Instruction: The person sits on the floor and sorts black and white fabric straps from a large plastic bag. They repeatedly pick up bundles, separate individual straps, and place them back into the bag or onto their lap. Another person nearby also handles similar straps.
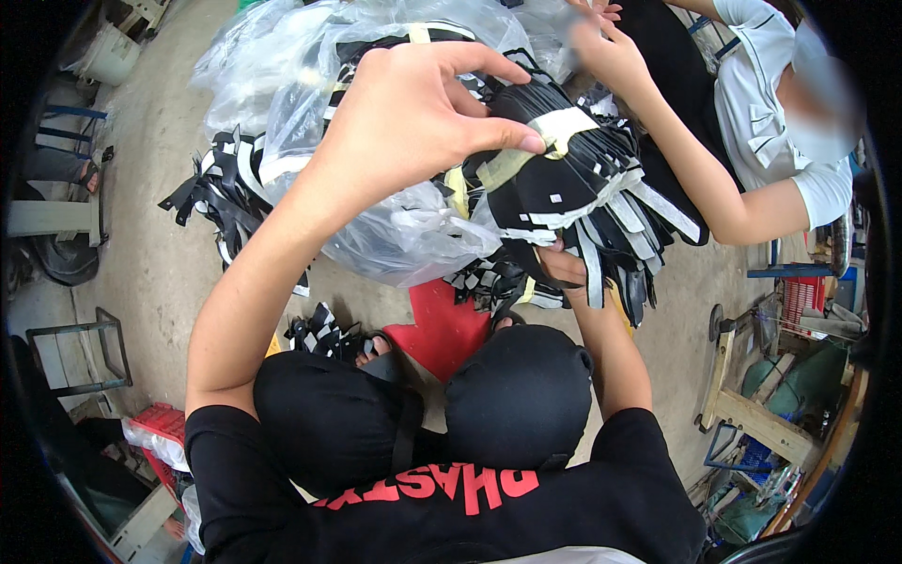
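Note:
A thick bundle of black strips with white ends is bound by a pale yellow band. My right hand grips the bundle from below, its fingers partly hidden under the strips. Over the upper left side of the bundle is my left hand, thumb and forefinger spread apart. The thumb tip lies by the yellow band; whether it touches the band I cannot tell. Beneath and beyond my left arm, a large clear plastic bag holds more banded bundles.
A co-worker in a pale shirt sits at the far right, one arm reaching toward the bag. Loose black and white strips spill left of the bag. A red piece lies on the floor between my feet. A wooden frame stands at right.

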Demonstrator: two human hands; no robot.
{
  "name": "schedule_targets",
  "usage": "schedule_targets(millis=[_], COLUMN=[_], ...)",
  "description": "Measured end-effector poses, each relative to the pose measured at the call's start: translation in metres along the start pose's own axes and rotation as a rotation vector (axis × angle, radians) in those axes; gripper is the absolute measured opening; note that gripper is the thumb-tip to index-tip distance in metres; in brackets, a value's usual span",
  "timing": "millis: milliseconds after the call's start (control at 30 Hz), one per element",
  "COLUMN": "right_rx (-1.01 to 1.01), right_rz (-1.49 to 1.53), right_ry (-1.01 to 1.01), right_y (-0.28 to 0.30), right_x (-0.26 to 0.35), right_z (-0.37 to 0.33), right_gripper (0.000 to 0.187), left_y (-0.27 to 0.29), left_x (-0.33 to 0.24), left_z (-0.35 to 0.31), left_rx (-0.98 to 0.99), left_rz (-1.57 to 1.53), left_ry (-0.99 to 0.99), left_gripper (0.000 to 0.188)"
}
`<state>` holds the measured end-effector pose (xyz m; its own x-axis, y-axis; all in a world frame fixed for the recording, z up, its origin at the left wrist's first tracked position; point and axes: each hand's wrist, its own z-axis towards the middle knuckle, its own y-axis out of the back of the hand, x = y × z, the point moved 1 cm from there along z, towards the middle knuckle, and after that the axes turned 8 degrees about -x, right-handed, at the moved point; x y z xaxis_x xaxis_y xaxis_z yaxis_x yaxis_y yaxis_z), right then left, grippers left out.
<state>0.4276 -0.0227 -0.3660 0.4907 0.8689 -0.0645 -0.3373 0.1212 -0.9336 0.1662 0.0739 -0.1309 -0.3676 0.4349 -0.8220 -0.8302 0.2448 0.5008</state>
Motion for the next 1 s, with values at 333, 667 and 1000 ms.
schedule_targets(millis=[333, 667, 1000], right_rx=[-0.678, -0.806, -0.642], right_rz=[-0.855, -1.964, -2.285], right_ry=[0.185, -0.578, 0.244], right_y=[-0.079, -0.029, -0.123], right_x=[-0.036, -0.053, 0.066], right_z=[-0.089, -0.023, 0.196], right_gripper=[0.100, 0.037, 0.020], left_y=[0.002, 0.057, 0.108], left_x=[0.055, 0.197, 0.174], left_z=[0.028, 0.037, 0.013], left_rx=[0.299, 0.064, -0.253], left_rz=[-0.389, 0.753, 0.988], left_ry=[0.128, 0.166, -0.029], left_gripper=[0.036, 0.041, 0.077])
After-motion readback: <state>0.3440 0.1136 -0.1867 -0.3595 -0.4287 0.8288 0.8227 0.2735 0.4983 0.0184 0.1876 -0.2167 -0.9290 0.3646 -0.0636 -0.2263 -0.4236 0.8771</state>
